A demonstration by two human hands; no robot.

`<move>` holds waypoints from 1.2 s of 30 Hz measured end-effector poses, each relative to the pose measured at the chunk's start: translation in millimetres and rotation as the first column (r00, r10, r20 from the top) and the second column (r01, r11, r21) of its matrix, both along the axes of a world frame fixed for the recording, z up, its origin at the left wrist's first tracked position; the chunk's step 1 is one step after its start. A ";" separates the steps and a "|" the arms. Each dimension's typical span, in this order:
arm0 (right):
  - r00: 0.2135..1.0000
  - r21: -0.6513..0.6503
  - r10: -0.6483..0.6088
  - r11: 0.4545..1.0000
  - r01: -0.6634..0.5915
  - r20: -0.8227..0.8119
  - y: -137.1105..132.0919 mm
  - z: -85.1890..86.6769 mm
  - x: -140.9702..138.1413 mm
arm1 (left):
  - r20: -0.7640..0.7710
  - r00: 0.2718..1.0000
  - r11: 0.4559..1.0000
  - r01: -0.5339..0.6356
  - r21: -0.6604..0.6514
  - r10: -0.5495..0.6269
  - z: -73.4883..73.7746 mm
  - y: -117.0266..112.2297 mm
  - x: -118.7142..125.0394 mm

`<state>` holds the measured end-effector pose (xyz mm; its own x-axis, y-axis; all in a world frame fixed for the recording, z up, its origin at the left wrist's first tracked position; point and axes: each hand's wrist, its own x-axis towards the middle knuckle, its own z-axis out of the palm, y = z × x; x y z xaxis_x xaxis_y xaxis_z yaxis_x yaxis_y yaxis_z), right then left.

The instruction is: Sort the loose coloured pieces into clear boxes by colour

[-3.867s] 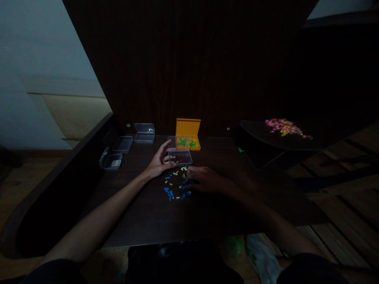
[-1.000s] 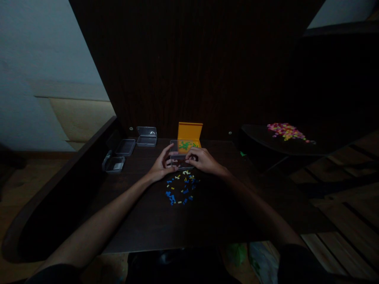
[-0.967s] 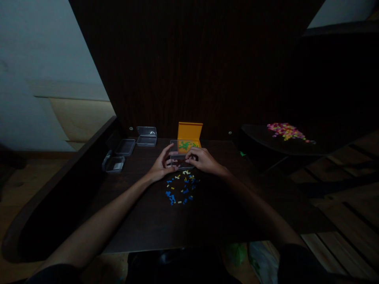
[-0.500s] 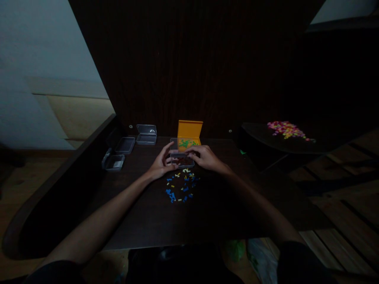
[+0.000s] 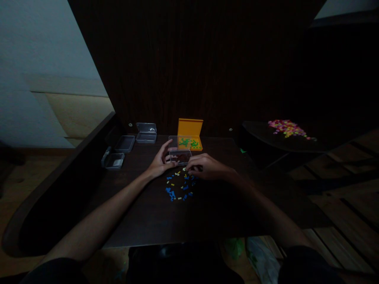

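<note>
My left hand (image 5: 162,161) grips the left side of a clear plastic box (image 5: 181,157) whose lid stands up; dark reddish-brown pieces lie inside it. Right of the box, my right hand (image 5: 204,166) is lowered over the far edge of a scatter of small blue, yellow and pale building bricks (image 5: 171,193). Its fingers are curled together at the bricks, and whether one is between them is hidden. Just behind the clear box, an open orange box (image 5: 190,128) holds bright green pieces (image 5: 186,142).
At the back left of the dark table (image 5: 142,221) stand more clear boxes: one open-lidded box (image 5: 146,136), a shallow tray (image 5: 125,144) and a small case (image 5: 115,161) with something pale inside. A pile of pink and yellow pieces (image 5: 287,128) lies on a side shelf at right.
My right hand has moved from above the clear box down toward me, to the bricks. The clear box, still in my left hand, has shifted slightly left and away.
</note>
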<state>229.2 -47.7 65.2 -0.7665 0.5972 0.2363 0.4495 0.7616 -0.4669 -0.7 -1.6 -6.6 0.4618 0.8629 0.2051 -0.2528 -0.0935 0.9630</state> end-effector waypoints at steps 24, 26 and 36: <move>0.942 0.035 0.035 0.998 -0.050 0.333 -9.1 -30.9 -20.2 | -0.020 1.000 1.000 -0.011 -0.009 0.011 4.2 -2.8 0.1; 0.950 0.032 0.031 0.999 -0.043 0.310 -9.2 -29.0 -20.5 | -0.027 1.000 1.000 -0.007 -0.001 0.006 4.2 -2.7 0.0; 0.978 -0.006 0.055 0.998 -0.055 0.202 -2.4 -6.8 -10.9 | -0.020 1.000 1.000 -0.007 -0.004 0.007 3.6 -2.2 1.2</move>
<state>218.3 -50.1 58.5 -0.8298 0.5532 0.0728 0.4923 0.7872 -0.3714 0.5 -3.8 -3.0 0.4597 0.8670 0.1921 -0.2332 -0.0908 0.9682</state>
